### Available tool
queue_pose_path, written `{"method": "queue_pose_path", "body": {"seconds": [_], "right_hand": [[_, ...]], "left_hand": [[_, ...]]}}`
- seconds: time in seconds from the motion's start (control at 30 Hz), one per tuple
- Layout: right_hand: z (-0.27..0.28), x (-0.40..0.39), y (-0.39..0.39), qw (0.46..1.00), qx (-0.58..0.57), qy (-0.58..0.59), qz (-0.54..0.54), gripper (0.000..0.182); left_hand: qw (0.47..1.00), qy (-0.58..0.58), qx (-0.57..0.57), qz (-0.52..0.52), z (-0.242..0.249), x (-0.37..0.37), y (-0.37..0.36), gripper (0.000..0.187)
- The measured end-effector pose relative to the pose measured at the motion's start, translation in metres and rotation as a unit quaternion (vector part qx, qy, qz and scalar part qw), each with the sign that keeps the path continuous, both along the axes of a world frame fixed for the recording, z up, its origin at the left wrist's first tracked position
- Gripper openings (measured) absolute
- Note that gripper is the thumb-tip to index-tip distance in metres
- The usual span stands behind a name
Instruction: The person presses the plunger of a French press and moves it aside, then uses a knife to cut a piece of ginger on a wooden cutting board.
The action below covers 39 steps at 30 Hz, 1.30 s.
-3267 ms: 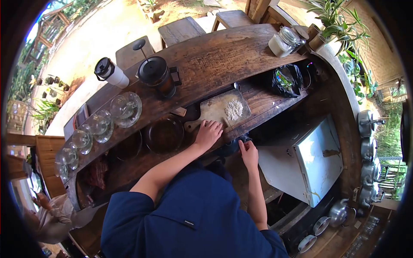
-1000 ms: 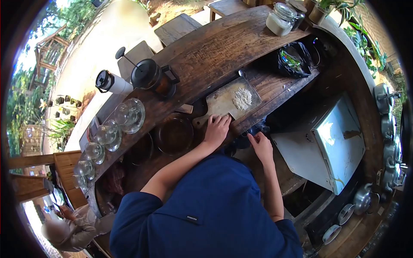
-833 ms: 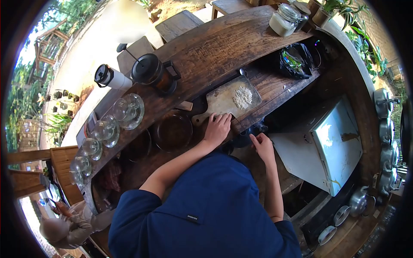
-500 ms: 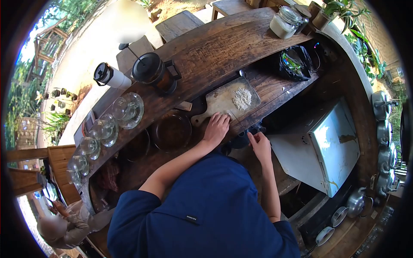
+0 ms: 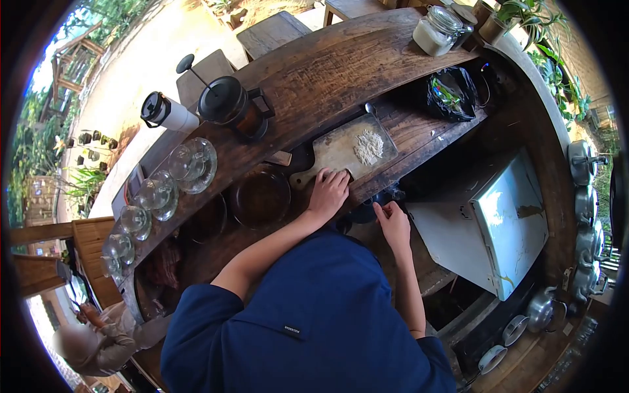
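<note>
A light wooden cutting board (image 5: 331, 147) lies on the lower wooden counter with a heap of pale shredded pieces (image 5: 369, 147) on its right part. My left hand (image 5: 329, 190) rests on the board's near edge, fingers bent and together; whatever is under them is hidden. To the right, my right hand (image 5: 393, 219) hovers past the counter edge, thumb and fingertips pinched; anything between them is too small to make out. Below it sits a dark container (image 5: 367, 211), partly hidden. A spoon (image 5: 370, 109) lies at the board's far corner.
Dark round pans (image 5: 261, 196) sit left of the board. A French press (image 5: 226, 101), white tumbler (image 5: 171, 114), several glass cups (image 5: 190, 164) and a glass jar (image 5: 436, 33) stand on the raised counter. A black plastic bag (image 5: 451, 95) lies right. Another person (image 5: 98, 340) is at lower left.
My left hand has shifted very slightly left on the board's edge. My right hand has moved slightly left, its fingers still pinched.
</note>
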State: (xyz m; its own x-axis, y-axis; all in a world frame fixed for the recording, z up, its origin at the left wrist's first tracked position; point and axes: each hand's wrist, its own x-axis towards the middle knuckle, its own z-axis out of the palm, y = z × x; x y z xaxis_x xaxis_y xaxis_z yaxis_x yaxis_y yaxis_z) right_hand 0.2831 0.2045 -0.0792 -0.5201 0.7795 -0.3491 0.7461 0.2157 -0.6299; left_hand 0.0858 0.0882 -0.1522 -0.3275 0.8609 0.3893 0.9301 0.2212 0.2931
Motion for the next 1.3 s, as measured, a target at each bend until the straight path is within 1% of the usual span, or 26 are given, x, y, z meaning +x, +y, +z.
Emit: {"method": "queue_pose_path", "body": {"seconds": [0.07,0.17,0.37,0.5,0.57,0.67,0.7,0.73,0.8,1.07,1.3], "right_hand": [[0.000,0.000,0.000,1.000,0.006,-0.007,-0.004,0.047],[-0.014,0.002,0.002,1.000,0.002,0.004,-0.003,0.048],[-0.015,-0.008,-0.001,1.000,0.012,0.007,0.000,0.048],[-0.012,-0.001,0.004,1.000,0.004,-0.005,-0.002,0.048],[-0.012,0.005,0.010,0.998,-0.062,-0.006,-0.012,0.049],[-0.010,0.007,0.022,0.997,-0.070,-0.004,-0.010,0.048],[-0.007,0.004,0.022,0.999,-0.038,0.000,-0.022,0.048],[-0.004,0.002,0.022,0.999,-0.040,-0.002,-0.021,0.048],[0.002,-0.003,0.022,0.999,-0.029,-0.004,-0.030,0.047],[-0.010,0.001,0.002,0.998,-0.054,-0.001,-0.026,0.048],[-0.004,0.001,0.001,0.999,-0.033,-0.008,-0.016,0.048]], "left_hand": [[1.000,0.003,0.010,0.000,0.000,-0.003,0.002,0.035],[1.000,0.005,0.007,-0.004,-0.001,-0.005,0.001,0.034],[1.000,0.003,-0.022,-0.013,0.003,-0.002,-0.002,0.032],[1.000,0.011,-0.023,-0.009,0.004,-0.004,0.001,0.034],[0.999,0.013,-0.036,-0.011,0.002,-0.004,-0.001,0.036],[0.999,0.022,-0.036,-0.009,0.000,-0.004,0.001,0.037],[0.999,0.038,-0.029,-0.006,0.000,-0.003,0.002,0.037],[0.998,0.053,-0.023,-0.004,-0.001,-0.001,0.000,0.037],[0.999,0.041,-0.028,-0.002,0.000,0.000,-0.001,0.037],[0.999,0.029,-0.032,-0.009,0.001,-0.003,-0.001,0.038],[0.999,0.026,-0.036,-0.005,0.005,-0.004,-0.001,0.036]]}}
